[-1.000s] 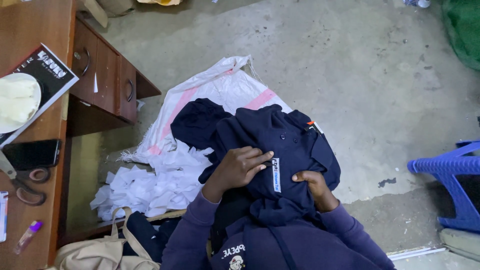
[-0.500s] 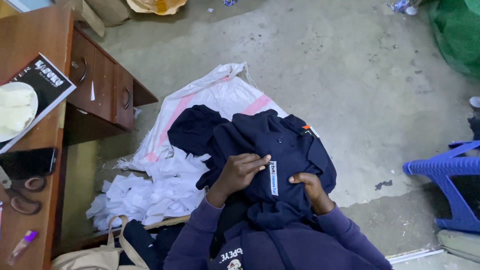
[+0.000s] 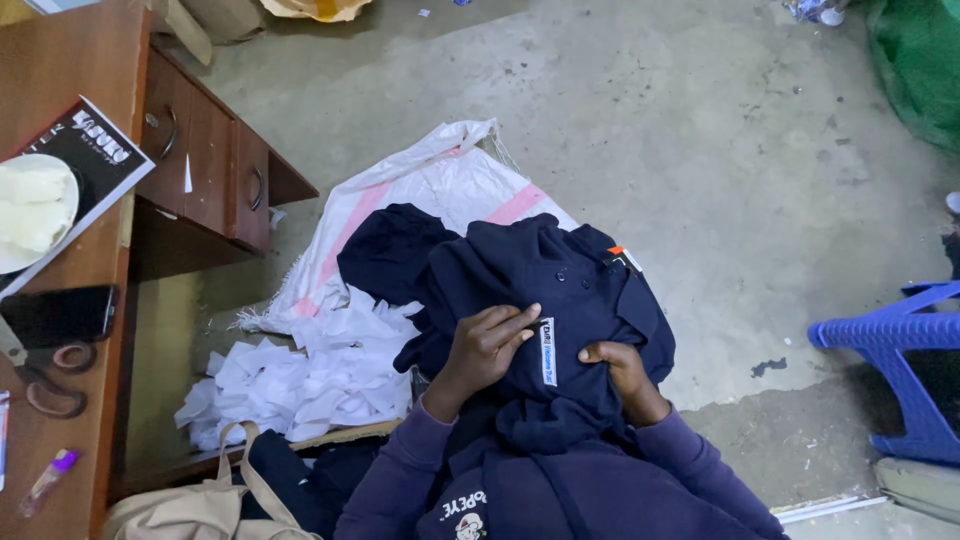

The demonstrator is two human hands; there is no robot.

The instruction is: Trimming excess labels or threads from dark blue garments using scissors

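A dark navy shirt (image 3: pixel 560 290) lies bunched on the person's lap, near the middle of the view, its collar and buttons turned up and a small white label (image 3: pixel 547 351) sewn on the cloth between the two hands. The left hand (image 3: pixel 487 347) lies flat on the shirt just left of the label, fingers together and stretched toward it, gripping nothing. The right hand (image 3: pixel 618 367) sits just right of the label with its fingers curled into the cloth, pinching a fold of the shirt. A small orange and white tag (image 3: pixel 622 256) shows at the shirt's far right edge. Under and beyond the shirt a white woven sack (image 3: pixel 420 185) with pink stripes is spread on the concrete floor (image 3: pixel 680 120), and a heap of white paper scraps (image 3: pixel 300 375) lies on its near left part. At the near left a beige bag (image 3: pixel 190 505) stands on the floor. Further left is a wooden counter (image 3: pixel 70 60) with drawers (image 3: pixel 205 160), carrying a magazine (image 3: pixel 95 150), a white plate (image 3: pixel 30 210), a black phone (image 3: pixel 55 315), scissors (image 3: pixel 45 375) and a small purple tube (image 3: pixel 48 480). A blue plastic stool (image 3: pixel 895 370) stands at the right edge.
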